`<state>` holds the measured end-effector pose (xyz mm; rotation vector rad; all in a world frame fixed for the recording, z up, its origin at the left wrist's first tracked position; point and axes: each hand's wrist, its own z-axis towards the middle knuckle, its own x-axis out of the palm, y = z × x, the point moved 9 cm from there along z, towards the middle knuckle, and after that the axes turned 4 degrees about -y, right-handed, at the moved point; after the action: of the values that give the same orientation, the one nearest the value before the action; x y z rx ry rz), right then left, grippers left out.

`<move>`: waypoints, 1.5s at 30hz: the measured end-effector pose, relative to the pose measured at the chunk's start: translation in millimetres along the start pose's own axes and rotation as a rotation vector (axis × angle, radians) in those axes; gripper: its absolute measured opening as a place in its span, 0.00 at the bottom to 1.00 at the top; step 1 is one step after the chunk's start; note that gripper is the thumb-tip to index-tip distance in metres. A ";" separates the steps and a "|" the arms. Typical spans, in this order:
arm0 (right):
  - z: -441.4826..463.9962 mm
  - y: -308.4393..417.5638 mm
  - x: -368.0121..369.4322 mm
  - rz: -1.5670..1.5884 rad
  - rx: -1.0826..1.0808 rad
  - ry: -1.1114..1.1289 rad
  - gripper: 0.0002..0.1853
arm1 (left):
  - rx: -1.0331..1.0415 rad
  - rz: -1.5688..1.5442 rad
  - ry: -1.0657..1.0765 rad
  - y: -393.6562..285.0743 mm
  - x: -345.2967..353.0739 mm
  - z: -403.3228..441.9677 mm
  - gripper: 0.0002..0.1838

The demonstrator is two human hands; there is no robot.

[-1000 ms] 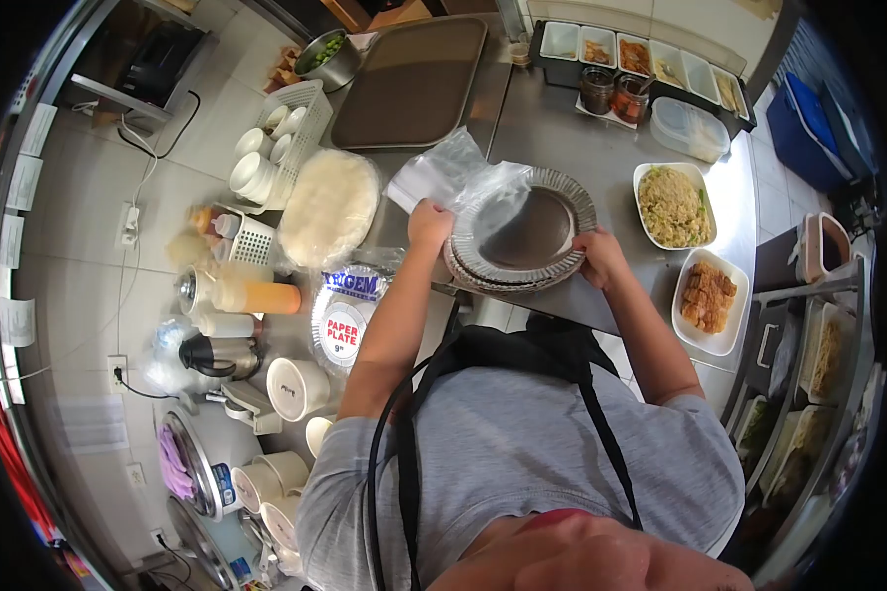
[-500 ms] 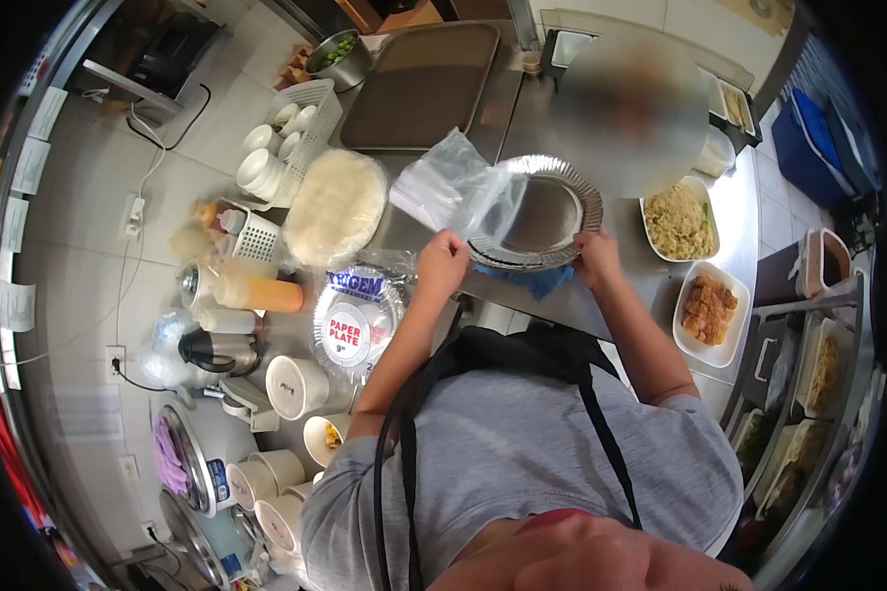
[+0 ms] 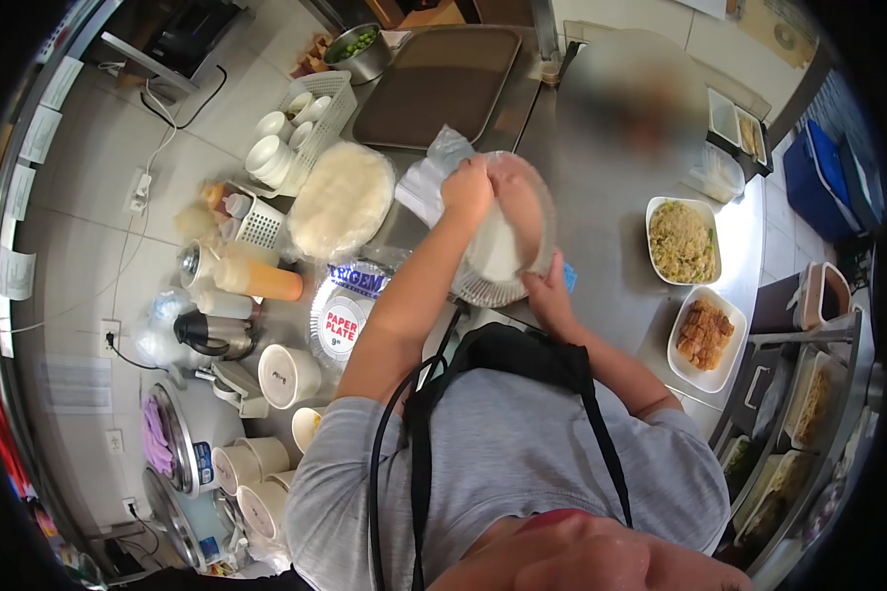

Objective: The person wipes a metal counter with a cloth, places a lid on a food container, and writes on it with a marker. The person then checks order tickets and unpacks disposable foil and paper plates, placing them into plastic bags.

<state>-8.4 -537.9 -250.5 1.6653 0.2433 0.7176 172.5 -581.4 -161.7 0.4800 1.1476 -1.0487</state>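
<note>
Between my hands is a stack of round foil plates (image 3: 490, 293) with fluted rims, at the counter's front edge. My left hand (image 3: 468, 189) is closed at the upper left of the stack, by a crumpled clear plastic bag (image 3: 450, 148); what its fingers pinch is too small to tell. My right hand (image 3: 550, 294) grips the lower right rim of the plates. A blurred pale, translucent sheet or surface shows over the plates. A bit of blue material (image 3: 569, 277) shows beside my right hand.
Fried rice (image 3: 682, 242) and browned food (image 3: 706, 335) sit in white dishes at right. A brown tray (image 3: 438, 87) lies at the back. Left are a wrapped pale round stack (image 3: 341, 200), packaged paper plates (image 3: 341, 323), bottles and tubs. A blurred patch covers the back right.
My left hand has moved up and right over the plates. The plates have shifted slightly left and down. My right hand has moved down and left, still at their rim.
</note>
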 end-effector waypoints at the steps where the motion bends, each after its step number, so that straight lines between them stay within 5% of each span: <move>1: -1.7 -5.7 9.7 -0.118 -0.011 0.103 0.28 | -0.013 -0.030 -0.025 2.7 -1.0 5.0 0.07; 2: -3.9 -10.9 19.6 -0.236 -0.021 0.205 0.28 | 0.029 -0.056 -0.035 -1.9 0.5 6.1 0.06; 5: -12.1 -16.1 35.5 -0.084 0.421 0.261 0.29 | 0.165 -0.147 -0.051 -33.7 -14.5 5.2 0.05; 9: 14.6 -23.4 43.3 0.045 0.436 0.216 0.27 | 0.258 -0.225 -0.018 -82.1 -24.1 -22.2 0.02; 13: 24.7 0.5 55.2 0.051 0.423 0.224 0.14 | 0.399 -0.099 0.088 -89.5 -23.7 -41.2 0.01; 16: 50.3 -27.3 65.2 0.213 0.349 0.303 0.15 | 0.384 -0.127 0.166 -86.8 -24.8 -58.6 0.04; 18: 62.1 -40.1 66.3 0.352 0.376 0.299 0.24 | 0.311 -0.121 0.091 -65.1 -32.5 -57.3 0.06; 22: 61.0 -53.6 57.8 0.342 0.631 0.149 0.21 | 0.182 0.010 -0.090 -15.4 -66.3 -63.4 0.11; 30: 51.9 -31.5 56.7 0.399 0.573 0.127 0.18 | -0.347 0.213 0.098 121.2 -77.0 -109.1 0.07; 33: 46.4 -12.5 70.9 0.451 0.549 0.123 0.13 | -0.203 0.119 0.065 73.4 -106.0 -125.1 0.06; 35: 65.7 -23.2 72.4 -0.105 0.105 0.360 0.13 | -0.047 -0.133 -0.092 28.8 -124.1 -135.2 0.07; 36: 67.7 -19.8 76.6 -0.232 -0.034 0.380 0.13 | -0.032 -0.192 -0.005 10.9 -114.9 -140.0 0.07; 39: 67.1 -47.7 74.5 0.013 0.333 0.213 0.13 | -0.005 -0.360 0.084 -16.7 -98.4 -136.5 0.07; 45: 69.6 -41.4 84.2 -0.275 0.113 0.400 0.13 | -0.117 -0.615 0.101 -4.8 -82.2 -137.6 0.07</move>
<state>107.3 -540.2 -267.1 1.5409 0.7936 0.8331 96.1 -442.3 -139.1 0.0782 1.4839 -1.4831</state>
